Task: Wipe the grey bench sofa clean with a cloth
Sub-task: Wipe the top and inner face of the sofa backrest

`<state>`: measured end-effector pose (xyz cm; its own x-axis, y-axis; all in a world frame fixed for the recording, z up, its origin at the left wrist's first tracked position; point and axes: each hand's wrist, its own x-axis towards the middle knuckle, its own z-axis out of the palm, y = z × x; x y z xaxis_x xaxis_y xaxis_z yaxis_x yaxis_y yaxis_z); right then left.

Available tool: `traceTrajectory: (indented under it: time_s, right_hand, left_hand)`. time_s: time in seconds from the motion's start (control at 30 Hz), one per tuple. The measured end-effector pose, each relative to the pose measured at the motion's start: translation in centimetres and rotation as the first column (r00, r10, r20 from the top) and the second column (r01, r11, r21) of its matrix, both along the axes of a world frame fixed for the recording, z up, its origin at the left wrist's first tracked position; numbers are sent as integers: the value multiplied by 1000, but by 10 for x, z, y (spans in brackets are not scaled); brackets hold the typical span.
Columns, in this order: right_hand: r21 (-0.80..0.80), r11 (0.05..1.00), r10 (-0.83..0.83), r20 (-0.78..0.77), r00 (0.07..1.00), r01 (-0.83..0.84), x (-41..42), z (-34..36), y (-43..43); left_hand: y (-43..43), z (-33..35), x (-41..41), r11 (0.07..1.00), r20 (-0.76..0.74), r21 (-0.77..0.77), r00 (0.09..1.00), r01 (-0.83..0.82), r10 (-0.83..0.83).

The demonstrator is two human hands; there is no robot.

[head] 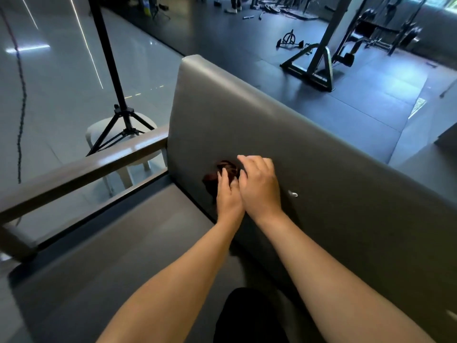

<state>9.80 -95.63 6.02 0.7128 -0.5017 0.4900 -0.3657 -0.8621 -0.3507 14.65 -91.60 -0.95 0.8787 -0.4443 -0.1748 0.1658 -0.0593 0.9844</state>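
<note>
The dark cloth (226,169) sits bunched low on the backrest of the grey bench sofa (247,115), near its left end. It looks soft, light and limp, best gathered into the palm. The left hand (228,196) presses it with fairly straight fingers, grip wide; the right hand (259,186) arches over its edge, and I cannot tell its grip. A white smear (293,193) lies just to the right

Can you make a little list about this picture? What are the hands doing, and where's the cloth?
place: gym with a grey bench sofa
cloth: dark red, bunched, against the sofa's backrest
left hand: fingers press on the cloth
right hand: close beside the left, by the cloth; grip unclear
white mark: on the backrest, right of the hands
nearby: black tripod by a white stool
</note>
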Motion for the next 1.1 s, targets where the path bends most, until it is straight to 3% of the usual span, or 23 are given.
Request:
traceTrajectory:
  time_s: [0.13,0.2,0.3,0.37,0.47,0.57,0.7,0.83,1.0,1.1]
  right_hand:
    - [-287,930,-220,72,973,231,-20,61,-29]
    - [-279,903,-328,46,943,328,-33,80,-48]
    - [-161,923,-360,-36,932,350,-46,89,-65]
    - [-176,930,-334,-44,942,321,-50,86,-66]
    - [-186,933,-318,-14,948,310,-49,80,-65]
    - [-202,927,-325,-6,946,317,-48,76,-66]
    - [-194,926,-332,-16,943,322,-49,76,-64]
    - [-156,936,-319,3,948,315,-50,79,-62]
    - [-145,940,-306,33,952,307,-50,78,-65]
    - [-148,943,-295,46,954,298,-50,74,-67]
  left_hand:
    - [-23,70,-14,977,361,-143,927,157,-96]
    - [-35,95,-17,961,531,-110,833,253,-159]
    - [-45,103,-15,956,740,17,639,294,-210]
    - [-45,92,-13,968,759,58,619,242,-200]
    - [-30,60,-22,977,653,90,730,192,-204]
    - [-13,24,-35,970,453,158,860,182,-236]
    - [-11,30,-40,975,347,132,913,178,-214]
    - [-24,88,-37,963,560,27,794,268,-236]
    - [-40,102,-18,956,779,112,574,271,-253]
    - [-28,68,-20,960,725,151,634,236,-270]
